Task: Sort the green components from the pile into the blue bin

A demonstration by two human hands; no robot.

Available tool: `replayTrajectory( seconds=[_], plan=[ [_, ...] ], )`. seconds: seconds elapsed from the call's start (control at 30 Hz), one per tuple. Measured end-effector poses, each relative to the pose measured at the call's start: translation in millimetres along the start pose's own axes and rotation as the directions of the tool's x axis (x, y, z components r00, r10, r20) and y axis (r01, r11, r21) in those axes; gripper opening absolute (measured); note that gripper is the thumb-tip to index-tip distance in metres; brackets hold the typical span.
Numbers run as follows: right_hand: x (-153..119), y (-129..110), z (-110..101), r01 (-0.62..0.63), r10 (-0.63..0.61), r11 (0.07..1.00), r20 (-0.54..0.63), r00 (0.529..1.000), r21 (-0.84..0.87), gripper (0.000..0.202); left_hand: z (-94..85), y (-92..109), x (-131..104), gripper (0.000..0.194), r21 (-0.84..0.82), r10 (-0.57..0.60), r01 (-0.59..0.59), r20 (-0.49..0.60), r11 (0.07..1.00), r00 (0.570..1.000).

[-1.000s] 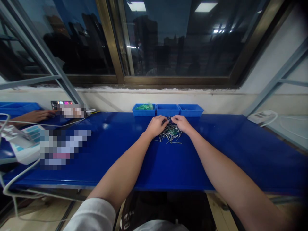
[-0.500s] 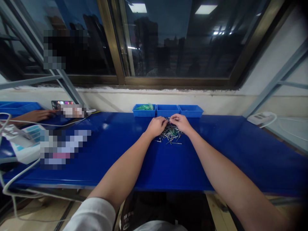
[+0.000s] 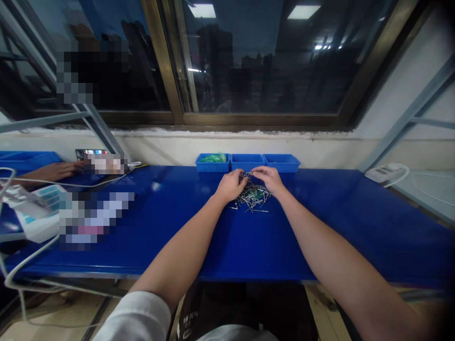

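A loose heap of thin silvery blind rivets (image 3: 251, 199) lies on the blue tabletop, with something green showing among them. My left hand (image 3: 230, 185) is curled at the heap's left side, thumb and fingers closed on a few rivets whose ends show at the fingertips. From the other side, my right hand (image 3: 268, 179) reaches over the heap with thumb and forefinger pinched together. Its fingertips meet the rivets held by the left hand, and what they grip is very small, seemingly a rivet.
Three blue bins stand behind the heap: a left bin (image 3: 212, 166) with a green bag, a middle bin (image 3: 248, 167) and a right bin (image 3: 284, 167). At left are another person's hand (image 3: 60, 169), a white scale (image 3: 39, 227) and cables. A white device (image 3: 386, 173) lies far right.
My right hand's fingers have straightened a little and shifted slightly at the heap's far edge. My left hand has opened its thumb slightly. The heap looks the same.
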State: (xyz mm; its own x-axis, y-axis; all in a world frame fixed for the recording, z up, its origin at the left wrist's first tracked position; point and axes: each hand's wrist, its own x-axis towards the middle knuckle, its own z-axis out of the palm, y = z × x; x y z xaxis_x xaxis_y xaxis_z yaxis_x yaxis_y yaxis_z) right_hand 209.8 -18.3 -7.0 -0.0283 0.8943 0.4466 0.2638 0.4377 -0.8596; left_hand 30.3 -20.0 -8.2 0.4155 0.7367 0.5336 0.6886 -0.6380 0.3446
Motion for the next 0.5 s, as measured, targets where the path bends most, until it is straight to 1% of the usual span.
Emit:
replayTrajectory(
  seconds=[0.1,0.17,0.23,0.33,0.5],
  plan=[
    [2.6,1.7,-1.0,0.055,-0.08,0.969,-0.096,0.992,-0.242,0.029,1.3,-3.7,-0.3,0.045,0.021,-0.075,0.075,-0.025,0.997,0.997],
    [3.6,2.6,-1.4,0.051,-0.104,0.908,-0.106,0.989,-0.416,0.036,2.6,-7.0,-0.1,0.047,0.036,-0.112,0.113,-0.03,0.993,0.993],
    [4.3,3.0,-1.1,0.016,-0.088,0.842,-0.107,0.99,-0.54,0.045,4.1,-10.1,0.1,0.047,0.048,-0.138,0.14,-0.032,0.989,0.99],
    [6.2,3.0,0.4,-0.03,-0.058,0.763,-0.114,0.992,-0.646,0.055,6.1,-13.2,0.4,0.046,0.068,-0.161,0.163,-0.029,0.984,0.987],
    [9.4,5.4,2.0,-0.058,-0.004,0.676,-0.082,0.997,-0.735,0.066,7.4,-13.5,0.8,0.045,0.099,-0.18,0.179,0.002,0.979,0.984]
  ],
)
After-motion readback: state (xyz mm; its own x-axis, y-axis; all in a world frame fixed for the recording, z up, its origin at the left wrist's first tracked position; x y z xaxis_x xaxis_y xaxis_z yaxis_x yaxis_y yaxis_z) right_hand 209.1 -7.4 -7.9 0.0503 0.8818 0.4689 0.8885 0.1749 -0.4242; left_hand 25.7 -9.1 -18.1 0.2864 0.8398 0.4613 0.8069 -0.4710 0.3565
